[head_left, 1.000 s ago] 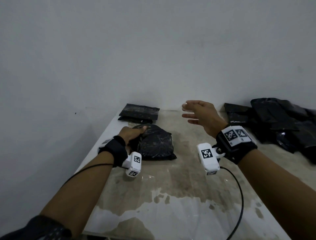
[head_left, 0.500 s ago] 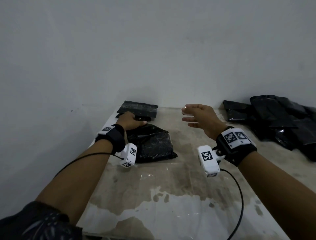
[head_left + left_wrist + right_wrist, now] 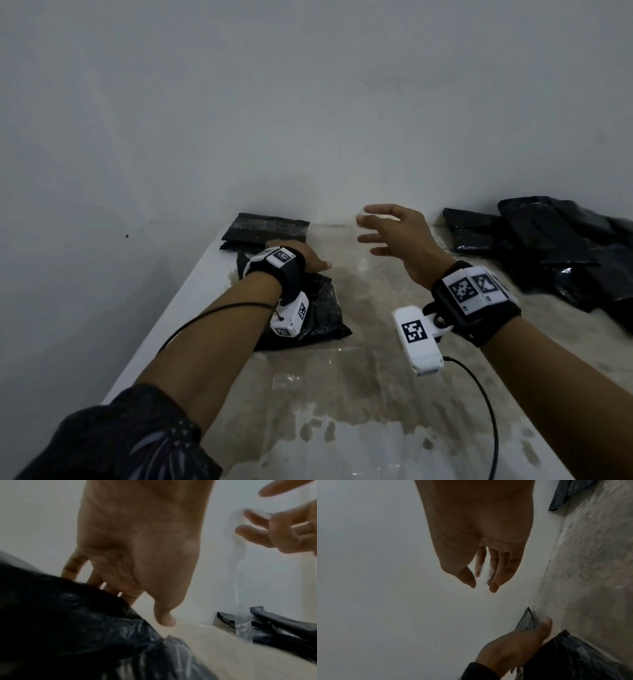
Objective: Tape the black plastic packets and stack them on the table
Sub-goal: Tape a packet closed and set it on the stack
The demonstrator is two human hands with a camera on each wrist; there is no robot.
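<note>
partly hidden: left hand (image 3: 308,260) fingers lie out of sight behind black packet (image 3: 318,308)
right hand (image 3: 397,240) splayed, clear tape strip (image 3: 240,588) stuck to fingertips, hanging downward; far end blurred

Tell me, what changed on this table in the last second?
The left hand slid from the packet's near left side to its far edge, nearer the flat stack. The right hand stayed raised with clear tape. The packet, stack and pile stayed put.

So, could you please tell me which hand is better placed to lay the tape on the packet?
Right hand: it has the tape strip on its fingers above the table, while the left hand presses the packet.
</note>
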